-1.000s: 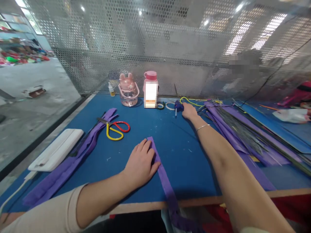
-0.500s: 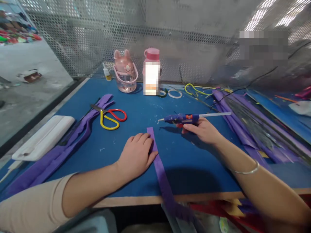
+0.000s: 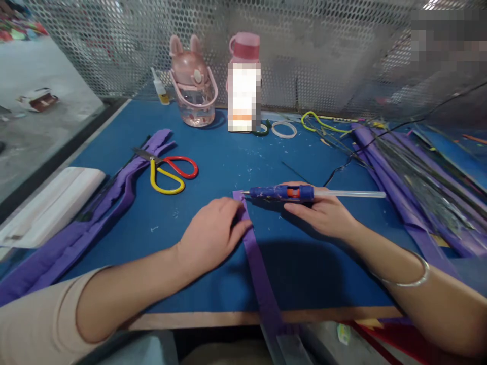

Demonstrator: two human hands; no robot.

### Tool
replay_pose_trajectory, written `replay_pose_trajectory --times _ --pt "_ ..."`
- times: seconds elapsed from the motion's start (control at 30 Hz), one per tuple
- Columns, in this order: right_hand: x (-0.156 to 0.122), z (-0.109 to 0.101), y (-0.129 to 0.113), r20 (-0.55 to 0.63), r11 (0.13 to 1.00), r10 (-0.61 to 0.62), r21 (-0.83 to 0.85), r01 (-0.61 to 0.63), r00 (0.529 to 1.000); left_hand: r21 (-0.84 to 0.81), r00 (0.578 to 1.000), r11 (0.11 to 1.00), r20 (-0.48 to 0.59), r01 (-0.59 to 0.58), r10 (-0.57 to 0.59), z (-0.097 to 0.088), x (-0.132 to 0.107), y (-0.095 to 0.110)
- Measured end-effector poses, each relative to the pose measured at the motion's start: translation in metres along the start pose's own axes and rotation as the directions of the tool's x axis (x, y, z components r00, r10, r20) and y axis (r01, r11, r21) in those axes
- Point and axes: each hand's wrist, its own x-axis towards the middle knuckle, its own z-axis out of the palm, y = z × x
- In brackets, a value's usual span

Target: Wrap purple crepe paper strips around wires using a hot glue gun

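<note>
A narrow purple fabric strip [image 3: 258, 263] runs from the middle of the blue tabletop down over its front edge. My left hand [image 3: 213, 228] presses and pinches this strip close to its far end, with the thumb on the right side. A blue hot glue gun [image 3: 279, 193] is in the grip of my right hand [image 3: 323, 213], a clear glue stick [image 3: 353, 194] sticking out of its back. The gun points left, and its nozzle tip is at the strip's far end, just beyond my left fingers. Some right fingers are hidden behind the gun.
Scissors [image 3: 167, 172] with yellow and red handles lie left, by purple fabric [image 3: 125, 180] and a white box-like device [image 3: 53, 205]. Along the back stand a glue bottle [image 3: 162, 90], two pink bottles [image 3: 197, 101] and a lit phone [image 3: 243, 96]. Purple bundles [image 3: 411, 177] and a black cord lie right.
My right hand has brought the glue gun left and down, so its nozzle now meets the strip's end. My left hand stays on the strip. The camera view has tilted lower.
</note>
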Motion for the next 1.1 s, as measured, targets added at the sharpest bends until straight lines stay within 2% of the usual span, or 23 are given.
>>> replay_pose_trajectory --times 0.03,0.1,0.17,0.33,0.5,0.67,0.8,0.9,1.1 --pt "0.000 0.000 -0.002 -0.035 1.000 0.002 0.007 -0.002 0.999 -0.099 0.995 0.992 -0.053 0.081 -0.087 0.000 0.004 -0.004" --pt "0.000 -0.002 -0.004 -0.095 1.000 0.013 0.023 -0.011 0.995 -0.293 0.955 0.928 -0.115 0.229 -0.272 0.000 0.011 -0.011" --pt "0.000 -0.003 -0.006 -0.116 0.999 0.025 0.041 -0.021 0.993 -0.431 0.927 0.853 -0.088 0.294 -0.364 0.001 0.017 -0.016" --pt "-0.002 -0.001 -0.006 -0.112 0.998 0.028 0.054 -0.022 0.993 -0.567 0.927 0.765 -0.006 0.305 -0.374 0.001 0.024 -0.016" --pt "-0.004 0.001 -0.009 -0.106 0.998 0.013 0.057 -0.007 0.994 -0.572 0.931 0.759 0.023 0.312 -0.365 -0.001 0.025 -0.011" --pt "-0.001 -0.005 -0.014 -0.215 0.985 0.146 0.118 -0.122 0.966 -0.444 0.925 0.833 -0.026 0.329 -0.379 -0.010 0.023 -0.015" --pt "0.002 -0.011 -0.013 -0.297 0.974 0.211 0.149 -0.173 0.931 -0.059 0.933 0.952 -0.189 0.301 -0.307 -0.024 0.027 -0.032" --pt "0.002 -0.011 -0.009 -0.290 0.981 0.186 0.109 -0.161 0.939 0.183 0.930 0.925 -0.226 0.333 -0.290 -0.029 0.034 -0.046" --pt "-0.001 -0.002 -0.005 -0.310 0.998 0.051 0.036 -0.042 0.949 0.291 0.945 0.906 -0.207 0.307 -0.254 -0.021 0.042 -0.056"
